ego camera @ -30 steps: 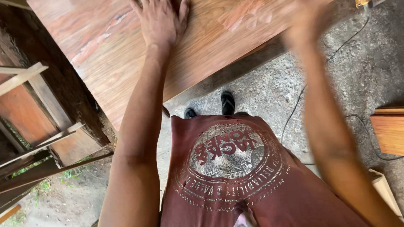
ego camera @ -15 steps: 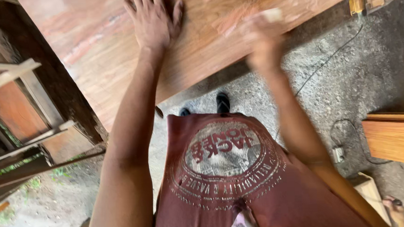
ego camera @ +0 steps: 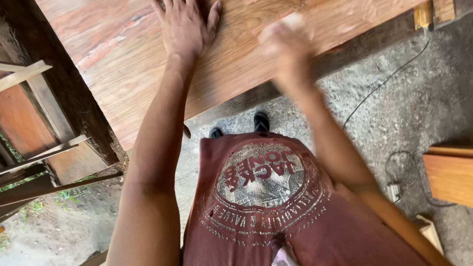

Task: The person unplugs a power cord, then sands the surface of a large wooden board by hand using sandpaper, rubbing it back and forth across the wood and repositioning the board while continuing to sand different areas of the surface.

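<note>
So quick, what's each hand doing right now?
Left hand: open, flat on the wooden board.
Right hand: blurred; cannot tell.

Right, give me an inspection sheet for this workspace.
Surface: large reddish-brown wooden panel, grain visible, paler patches near its far edge.
Job's things: small pale item under the right hand, too blurred to identify.
Clutter: second wooden board lying at the right; wooden offcuts by the panel's far corner.
Hands: left hand flat on the panel, fingers spread; right hand motion-blurred at the panel's near edge, its grip cannot be told.
Cables: thin black cable across the concrete floor, leading to a small plug box.
Surroundings: dark wooden frames at the left; bare dirt ground with some grass beyond.
</note>
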